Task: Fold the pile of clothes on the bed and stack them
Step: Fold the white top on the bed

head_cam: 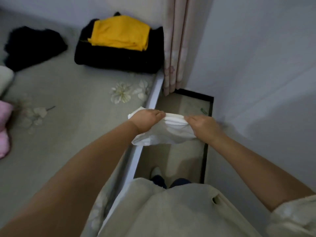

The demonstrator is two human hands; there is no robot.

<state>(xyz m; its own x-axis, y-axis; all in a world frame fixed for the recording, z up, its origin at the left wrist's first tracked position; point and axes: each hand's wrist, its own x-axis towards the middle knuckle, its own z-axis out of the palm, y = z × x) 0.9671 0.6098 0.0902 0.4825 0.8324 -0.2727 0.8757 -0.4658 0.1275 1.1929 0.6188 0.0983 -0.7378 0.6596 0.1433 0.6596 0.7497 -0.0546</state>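
Your left hand [147, 119] and right hand [202, 126] both pinch the top edge of a white garment [164, 134], fingers curled over the bunched fabric, knuckles up. The hands sit close together, a short span of gathered cloth between them. The garment hangs down from that edge, lifted off the bed [68, 117]; it hangs over the bed's white side rail [153, 98], partly above the mattress corner and partly above the floor gap [181, 156].

At 12 o'clock from your hands, near the far bed corner, a folded yellow garment [119, 32] lies on top of a folded black garment [118, 57]; the stack's right edge sits just beside the curtain [176, 48]. At 10 o'clock, well apart from the stack, a loose black garment [34, 47] lies crumpled on the sheet. At the left frame edge, something pink [5, 127] and something pale show only in part; you cannot tell what they are.

Open sheet, printed with pale flowers, spreads between your left forearm and the stack.

The floor gap at 3 to 6 o'clock is narrow, bounded by the bed rail on one side and the wall [256, 82] with its dark skirting on the other. Your feet stand in it at 6 o'clock.
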